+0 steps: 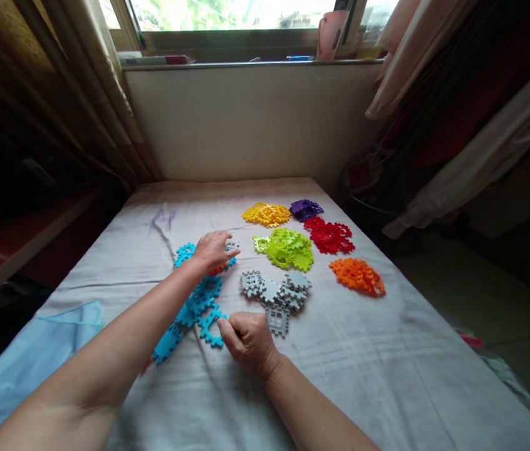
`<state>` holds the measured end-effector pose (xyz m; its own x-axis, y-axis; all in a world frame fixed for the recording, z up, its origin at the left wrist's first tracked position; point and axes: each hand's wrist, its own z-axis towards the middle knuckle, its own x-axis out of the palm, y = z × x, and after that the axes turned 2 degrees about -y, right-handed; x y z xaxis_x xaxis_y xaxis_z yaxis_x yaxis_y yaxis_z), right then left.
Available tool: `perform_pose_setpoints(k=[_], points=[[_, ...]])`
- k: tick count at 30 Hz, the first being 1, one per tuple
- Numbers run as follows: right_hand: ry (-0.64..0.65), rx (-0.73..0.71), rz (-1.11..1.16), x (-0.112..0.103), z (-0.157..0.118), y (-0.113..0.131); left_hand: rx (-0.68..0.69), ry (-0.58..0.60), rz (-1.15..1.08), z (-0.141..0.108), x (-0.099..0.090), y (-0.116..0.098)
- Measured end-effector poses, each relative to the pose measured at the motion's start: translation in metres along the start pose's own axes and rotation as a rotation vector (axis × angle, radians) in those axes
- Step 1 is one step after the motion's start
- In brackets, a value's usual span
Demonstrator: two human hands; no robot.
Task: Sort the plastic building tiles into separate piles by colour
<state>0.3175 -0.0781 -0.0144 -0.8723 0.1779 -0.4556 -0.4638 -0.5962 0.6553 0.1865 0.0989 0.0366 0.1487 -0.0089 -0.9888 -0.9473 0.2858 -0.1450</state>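
Note:
My left hand [214, 250] is over the far end of the blue pieces [198, 300], its fingers apart. Beside its fingertips lies a small grey piece [232, 245], and a bit of orange [219, 269] shows beneath the hand; whether the hand touches either I cannot tell. Close to a blue frame-like piece [212, 326] and the pile of grey pieces [281, 292], my right hand [249, 338] is curled into a fist, and what it holds, if anything, is hidden. A lime green pile [289, 248] lies beyond the grey one.
Yellow [266, 214], purple [306, 209], red [329, 236] and orange [358, 276] piles lie on the sheet-covered surface [363, 376]. A light blue cloth [65, 332] is at the left. Behind stand a low wall and a window ledge with a pink cup [331, 34].

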Motion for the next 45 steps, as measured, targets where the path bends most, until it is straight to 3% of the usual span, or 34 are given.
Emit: perform_pose_setpoints(k=[7,16,22,26,30,33,36,41,45], points=[[-0.001,0.005,0.026,0.003,-0.001,-0.001,-0.095,0.128,0.159,0.025,0.003,-0.012],[0.027,0.010,0.003,0.001,0.000,-0.001,0.054,0.150,0.093,0.027,0.001,-0.020],[0.018,-0.009,-0.025,0.002,0.000,-0.001,0.226,0.128,-0.067,0.009,0.004,-0.033],[0.049,0.009,-0.041,0.002,-0.001,-0.002,0.411,0.162,-0.366,-0.014,0.015,-0.049],[0.050,0.011,-0.039,0.001,-0.002,-0.001,0.423,0.241,-0.587,-0.027,0.018,-0.055],[0.032,-0.010,-0.038,0.000,-0.002,-0.001,0.324,0.199,-0.719,-0.034,0.013,-0.043],[0.058,-0.011,-0.057,0.001,-0.003,-0.002,0.116,0.012,-0.763,-0.052,0.004,-0.014],[0.071,0.066,-0.049,0.002,-0.001,-0.009,-0.162,-0.311,-0.642,-0.120,-0.003,0.042],[0.001,0.081,-0.062,0.001,0.002,-0.013,-0.178,-0.423,-0.439,-0.175,0.005,0.079]])
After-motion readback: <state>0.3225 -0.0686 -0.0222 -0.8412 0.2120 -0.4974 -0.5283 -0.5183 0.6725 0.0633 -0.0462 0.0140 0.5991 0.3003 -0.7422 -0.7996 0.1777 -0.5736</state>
